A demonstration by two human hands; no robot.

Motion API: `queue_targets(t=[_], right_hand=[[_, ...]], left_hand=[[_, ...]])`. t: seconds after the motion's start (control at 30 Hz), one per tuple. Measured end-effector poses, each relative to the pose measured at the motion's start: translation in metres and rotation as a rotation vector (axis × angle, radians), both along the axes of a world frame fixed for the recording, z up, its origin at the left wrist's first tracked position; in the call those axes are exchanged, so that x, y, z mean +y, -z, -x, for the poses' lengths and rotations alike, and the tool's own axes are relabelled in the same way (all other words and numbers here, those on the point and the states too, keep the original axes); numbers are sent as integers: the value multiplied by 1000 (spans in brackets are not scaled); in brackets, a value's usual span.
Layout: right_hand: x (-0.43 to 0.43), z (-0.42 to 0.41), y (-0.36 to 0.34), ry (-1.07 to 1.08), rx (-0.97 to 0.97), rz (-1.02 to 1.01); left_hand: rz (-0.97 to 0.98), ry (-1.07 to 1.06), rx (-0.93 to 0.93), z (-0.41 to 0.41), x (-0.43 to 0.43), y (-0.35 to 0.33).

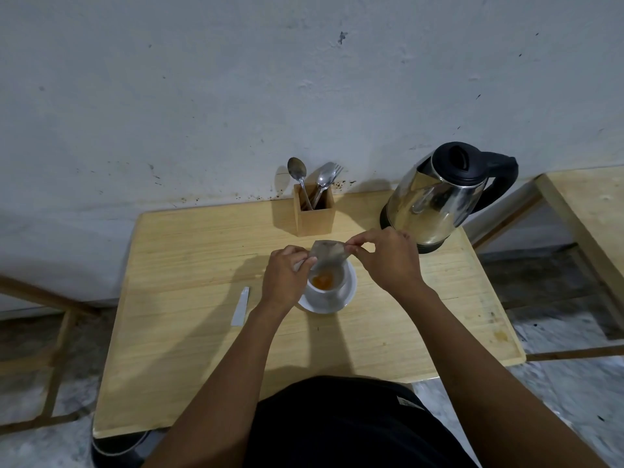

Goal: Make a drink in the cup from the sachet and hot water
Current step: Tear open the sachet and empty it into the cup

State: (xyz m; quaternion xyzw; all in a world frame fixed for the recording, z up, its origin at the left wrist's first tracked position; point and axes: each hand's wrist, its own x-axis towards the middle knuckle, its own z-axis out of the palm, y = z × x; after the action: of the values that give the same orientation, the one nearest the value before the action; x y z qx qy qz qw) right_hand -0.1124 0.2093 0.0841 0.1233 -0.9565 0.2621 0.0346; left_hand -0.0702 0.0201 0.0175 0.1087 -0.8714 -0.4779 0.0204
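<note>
A white cup (pixel 329 292) stands on a white saucer (pixel 349 292) at the middle of the wooden table (pixel 202 332). Orange powder (pixel 322 281) lies in the cup's bottom. A grey sachet (pixel 329 255) hangs tilted, mouth down, over the cup. My left hand (pixel 285 276) pinches its lower left edge. My right hand (pixel 388 258) pinches its upper right corner. A steel kettle (pixel 435 197) with a black lid and handle stands at the back right of the table.
A wooden holder (pixel 314 214) with two spoons and a fork stands at the back by the wall. A torn-off grey strip (pixel 240 306) lies left of the saucer. A second wooden table (pixel 587 211) is at the right.
</note>
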Motion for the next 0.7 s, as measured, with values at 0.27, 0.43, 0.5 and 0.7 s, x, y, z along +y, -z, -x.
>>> queue_targets(t=[0.27, 0.43, 0.5, 0.7], right_hand=[[4, -2, 0, -67, -11, -22], [3, -5, -1, -16, 77, -51], [1, -7, -1, -18, 54, -51], [-4, -8, 0, 16, 24, -23]], left_hand=[[-54, 7, -12, -2, 0, -8], [-46, 16, 3, -2, 1, -9], [-24, 8, 4, -2, 1, -8], [32, -22, 33, -5, 3, -9]])
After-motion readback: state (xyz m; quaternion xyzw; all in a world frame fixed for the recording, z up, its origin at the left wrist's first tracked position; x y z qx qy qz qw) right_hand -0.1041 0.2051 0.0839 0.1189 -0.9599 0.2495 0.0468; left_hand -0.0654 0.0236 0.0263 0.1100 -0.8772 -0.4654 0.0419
